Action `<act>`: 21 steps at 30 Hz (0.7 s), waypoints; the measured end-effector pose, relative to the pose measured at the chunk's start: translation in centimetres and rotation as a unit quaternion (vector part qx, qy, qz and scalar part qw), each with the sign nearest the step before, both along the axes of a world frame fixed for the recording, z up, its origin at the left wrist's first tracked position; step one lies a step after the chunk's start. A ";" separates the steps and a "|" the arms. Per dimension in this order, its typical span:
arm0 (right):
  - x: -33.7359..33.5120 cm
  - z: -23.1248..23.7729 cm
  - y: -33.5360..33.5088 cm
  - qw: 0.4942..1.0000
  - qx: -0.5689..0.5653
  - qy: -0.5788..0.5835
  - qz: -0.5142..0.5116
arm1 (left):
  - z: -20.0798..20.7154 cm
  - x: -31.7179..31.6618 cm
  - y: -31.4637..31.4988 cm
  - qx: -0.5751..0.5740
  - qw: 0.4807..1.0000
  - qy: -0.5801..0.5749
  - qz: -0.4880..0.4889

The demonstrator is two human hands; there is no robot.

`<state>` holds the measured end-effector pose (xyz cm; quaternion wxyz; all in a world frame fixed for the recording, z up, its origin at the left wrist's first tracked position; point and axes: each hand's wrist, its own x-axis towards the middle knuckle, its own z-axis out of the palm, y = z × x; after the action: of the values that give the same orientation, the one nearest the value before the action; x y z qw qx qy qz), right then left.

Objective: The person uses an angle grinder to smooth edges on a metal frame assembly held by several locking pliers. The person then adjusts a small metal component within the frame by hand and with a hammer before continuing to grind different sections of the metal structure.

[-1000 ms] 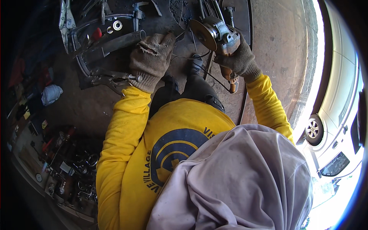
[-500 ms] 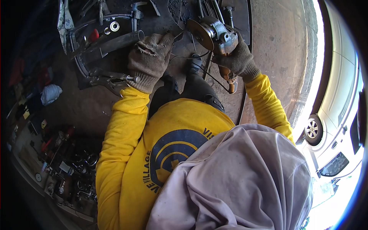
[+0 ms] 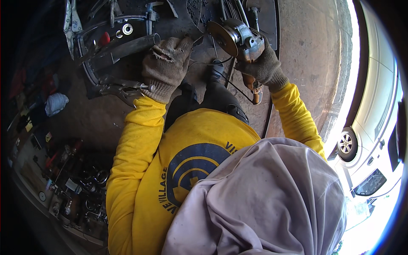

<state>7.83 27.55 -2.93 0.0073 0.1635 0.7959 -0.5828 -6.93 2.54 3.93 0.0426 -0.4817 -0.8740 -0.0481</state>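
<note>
My right hand [image 3: 265, 63], in a worn brown knit glove, is closed round an angle grinder [image 3: 250, 44]. The grinder's brown disc [image 3: 223, 38] faces left, toward my other hand, with a gap between them. My left hand [image 3: 166, 61] wears a matching glove, torn across the back. Its fingers are closed, and a small dark metal piece [image 3: 198, 41] sticks out at the fingertips toward the disc. Left of that hand lies a dark metal tube [image 3: 127, 49]. Locking pliers [image 3: 127, 85] clamp a curved metal frame [image 3: 89, 70] near my left wrist.
More locking pliers [image 3: 72, 25] grip the frame at far left. A metal ring [image 3: 127, 29] and a red piece [image 3: 104, 39] sit by the tube. The grinder's black cord [image 3: 236, 84] hangs near my legs. Tools crowd a bench [image 3: 80, 187] at lower left; a light-coloured vehicle [image 3: 369, 106] stands at right.
</note>
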 end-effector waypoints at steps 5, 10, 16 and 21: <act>-0.2 0.5 -0.1 1.000 -0.006 -0.002 0.012 | -0.1 0.0 -0.1 0.007 1.000 0.003 0.001; -0.3 0.9 -0.3 1.000 -0.004 -0.013 0.009 | 0.1 0.0 0.1 -0.014 1.000 -0.007 0.005; -0.3 0.8 -0.4 1.000 -0.010 -0.015 0.005 | -0.1 -0.1 -0.2 0.002 1.000 0.005 -0.003; -0.2 0.8 -0.3 1.000 -0.009 -0.001 0.008 | 0.0 0.0 0.0 -0.014 1.000 0.002 0.004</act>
<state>7.59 27.23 -2.16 0.0146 0.1577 0.7921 -0.5895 -6.92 2.51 3.94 0.0382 -0.4791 -0.8763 -0.0346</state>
